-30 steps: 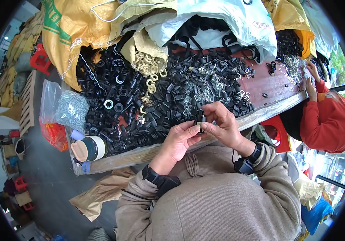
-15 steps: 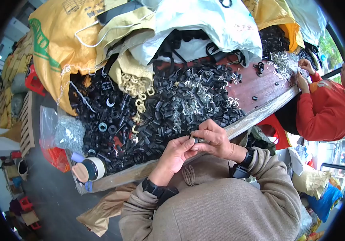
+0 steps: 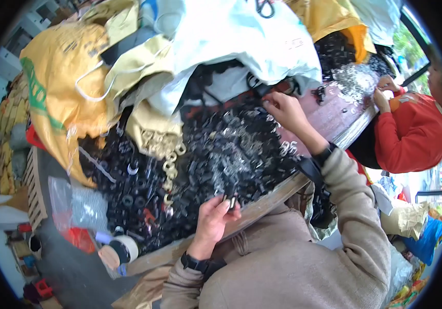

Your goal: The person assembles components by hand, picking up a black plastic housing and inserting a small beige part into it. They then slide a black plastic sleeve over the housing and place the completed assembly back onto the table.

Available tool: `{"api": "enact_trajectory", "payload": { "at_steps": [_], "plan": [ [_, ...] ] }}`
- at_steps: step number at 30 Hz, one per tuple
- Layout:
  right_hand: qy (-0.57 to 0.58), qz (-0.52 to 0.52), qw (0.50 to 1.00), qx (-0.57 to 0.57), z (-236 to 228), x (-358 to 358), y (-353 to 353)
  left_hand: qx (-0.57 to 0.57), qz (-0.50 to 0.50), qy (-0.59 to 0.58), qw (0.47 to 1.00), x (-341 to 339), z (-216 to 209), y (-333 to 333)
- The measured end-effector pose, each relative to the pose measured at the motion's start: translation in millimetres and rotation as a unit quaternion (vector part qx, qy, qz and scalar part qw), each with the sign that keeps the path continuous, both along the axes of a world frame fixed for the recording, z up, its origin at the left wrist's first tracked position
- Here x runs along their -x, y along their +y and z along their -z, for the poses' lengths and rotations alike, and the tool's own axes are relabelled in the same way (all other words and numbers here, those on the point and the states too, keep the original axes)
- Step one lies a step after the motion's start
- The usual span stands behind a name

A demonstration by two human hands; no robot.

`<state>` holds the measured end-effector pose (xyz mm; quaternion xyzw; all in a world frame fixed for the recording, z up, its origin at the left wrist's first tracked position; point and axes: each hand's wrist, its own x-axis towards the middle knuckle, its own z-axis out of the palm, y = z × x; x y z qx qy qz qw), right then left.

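My left hand (image 3: 214,219) is closed over the front of the table, its thumb and fingers pinching a small black clip-like piece (image 3: 230,201) with a pale part on it. My right hand (image 3: 288,110) is stretched far forward, beside the edge of the white sack (image 3: 241,36). Its fingers are bent and blurred; whether they hold anything does not show. Black cord loops (image 3: 253,81) lie just beyond its fingertips. Between my hands spreads a pile of small black plastic parts (image 3: 200,149), with shiny metal hooks (image 3: 234,141) scattered over it.
Cream-coloured rings (image 3: 169,167) spill from a paper bag. A yellow sack (image 3: 61,67) stands at the left, a tape roll (image 3: 125,249) at the near left corner. The wooden table edge (image 3: 270,203) runs before me. At the right, a co-worker in a red top (image 3: 411,134) handles small parts.
My hands have come apart. The right one has moved forward and right over the pile, while the left stays near the table edge with the small black piece. The view has shifted slightly.
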<state>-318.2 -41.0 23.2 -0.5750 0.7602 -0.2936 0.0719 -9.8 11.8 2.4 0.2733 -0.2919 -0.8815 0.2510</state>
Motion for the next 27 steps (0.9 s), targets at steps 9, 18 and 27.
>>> {"api": "enact_trajectory", "payload": {
  "at_steps": [9, 18, 27],
  "plan": [
    [-0.103, 0.143, 0.981, -0.088, 35.1, -12.7, -93.8, -0.047, -0.107, -0.06, 0.991, -9.3, 15.5, 0.0],
    [-0.116, -0.028, 0.946, 0.302, 57.8, -4.5, -78.2, -0.02, -0.09, -0.055, 0.994, -2.6, 10.6, -2.2],
    [-0.35, -0.287, 0.89, 0.062, -23.2, -52.2, 42.8, -0.028, -0.144, -0.053, 0.988, -17.0, -14.3, -7.3]
  ]
}}
